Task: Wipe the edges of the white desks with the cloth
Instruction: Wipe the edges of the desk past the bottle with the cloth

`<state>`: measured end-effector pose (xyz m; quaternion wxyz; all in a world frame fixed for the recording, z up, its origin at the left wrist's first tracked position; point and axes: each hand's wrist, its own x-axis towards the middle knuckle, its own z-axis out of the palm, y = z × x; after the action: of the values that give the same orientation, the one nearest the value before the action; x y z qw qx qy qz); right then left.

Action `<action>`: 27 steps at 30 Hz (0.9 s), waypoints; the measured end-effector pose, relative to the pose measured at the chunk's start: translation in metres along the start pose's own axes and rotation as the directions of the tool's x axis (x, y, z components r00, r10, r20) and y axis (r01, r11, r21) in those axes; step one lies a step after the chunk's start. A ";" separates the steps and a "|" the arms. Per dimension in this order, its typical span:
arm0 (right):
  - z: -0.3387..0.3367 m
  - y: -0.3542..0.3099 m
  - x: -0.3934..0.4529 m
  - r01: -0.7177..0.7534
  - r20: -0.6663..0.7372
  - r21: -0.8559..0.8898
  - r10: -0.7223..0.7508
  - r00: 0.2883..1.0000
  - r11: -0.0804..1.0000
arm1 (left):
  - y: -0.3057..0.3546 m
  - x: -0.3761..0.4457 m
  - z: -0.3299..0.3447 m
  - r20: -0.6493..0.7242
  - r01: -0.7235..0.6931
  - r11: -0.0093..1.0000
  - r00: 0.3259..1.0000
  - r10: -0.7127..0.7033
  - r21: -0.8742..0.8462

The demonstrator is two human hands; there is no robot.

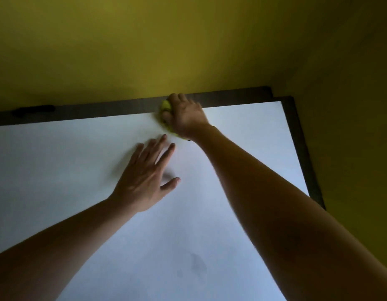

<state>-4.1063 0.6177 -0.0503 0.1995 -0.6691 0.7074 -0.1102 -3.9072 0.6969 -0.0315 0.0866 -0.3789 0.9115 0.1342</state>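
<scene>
- A dim olive-yellow wall (144,51) fills the upper part of the view and meets a second wall of the same colour at the right, forming a corner.
- A flat white tabletop (68,170) spreads across the lower part, framed along its far and right sides by a dark brown wood-grain edge strip (101,110) that sits against the walls.
- A small black object (34,110) lies on the far strip at the left; it is too blurred to identify.
- A few faint grey smudges (195,265) mark the near part of the white surface.
- The right hand (187,116) reaches to the far edge, its fingers curled round a crumpled yellow-green cloth (165,106), which it presses where the white surface meets the dark strip.
- Part of the cloth also shows below the wrist, on the white surface.
- The left hand (147,179) lies flat on the tabletop, palm down, fingers straight and spread, holding nothing, near the right hand but apart from it.
- Both forearms are bare and stretch in from the bottom corners.
</scene>
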 end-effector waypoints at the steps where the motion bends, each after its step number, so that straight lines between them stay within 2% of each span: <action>1: -0.009 0.021 -0.010 -0.028 -0.030 -0.014 0.028 0.999 0.999 | 0.011 0.007 0.004 -0.033 -0.034 0.999 0.999 0.034 0.004; 4: -0.041 0.095 -0.036 -0.129 -0.109 -0.069 0.121 0.987 0.989 | 0.041 0.032 0.013 -0.106 -0.117 0.993 0.987 0.118 0.015; 7: -0.066 0.154 -0.054 -0.241 -0.167 -0.059 0.229 0.959 0.969 | 0.067 0.056 0.023 -0.128 -0.137 0.990 0.982 0.138 0.022; 9: -0.069 0.171 -0.058 -0.288 -0.204 -0.035 0.275 0.939 0.957 | 0.081 0.066 0.031 -0.154 -0.124 0.992 0.980 0.127 0.030; 12: -0.057 0.161 -0.052 -0.372 -0.293 0.013 0.359 0.886 0.928 | 0.085 0.069 0.037 -0.207 -0.097 0.994 0.973 0.105 0.052; 13: -0.050 0.150 -0.048 -0.366 -0.309 0.026 0.356 0.882 0.930 | 0.084 0.069 0.038 -0.213 -0.097 0.993 0.971 0.108 0.063; 16: -0.029 0.104 -0.034 -0.205 -0.268 0.020 0.203 0.942 0.979 | 0.084 0.071 0.038 -0.208 -0.096 0.992 0.972 0.112 0.083; 18: -0.023 0.076 -0.023 -0.090 -0.168 0.006 0.090 0.982 0.996 | 0.085 0.071 0.039 -0.189 -0.087 0.992 0.977 0.103 0.087; 21: -0.028 0.079 -0.009 0.043 -0.027 -0.019 -0.043 0.999 0.999 | 0.082 0.071 0.038 -0.188 -0.087 0.992 0.977 0.103 0.093; 22: -0.033 0.090 -0.011 0.028 -0.022 -0.028 -0.028 0.999 0.999 | 0.081 0.071 0.039 -0.200 -0.090 0.992 0.974 0.107 0.093; 24: -0.047 0.127 -0.024 -0.142 -0.129 -0.016 0.139 0.982 0.990 | 0.079 0.071 0.040 -0.228 -0.093 0.992 0.968 0.110 0.081; 26: -0.063 0.169 -0.046 -0.357 -0.277 -0.020 0.338 0.899 0.934 | 0.080 0.070 0.041 -0.252 -0.098 0.993 0.961 0.112 0.069; 27: -0.068 0.185 -0.056 -0.416 -0.303 -0.027 0.390 0.870 0.909 | 0.081 0.070 0.042 -0.260 -0.098 0.993 0.959 0.112 0.067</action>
<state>-4.3007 0.6803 -0.0598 0.0811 -0.4915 0.8571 -0.1310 -4.0120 0.7177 -0.0749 -0.0324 -0.3422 0.9370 0.0627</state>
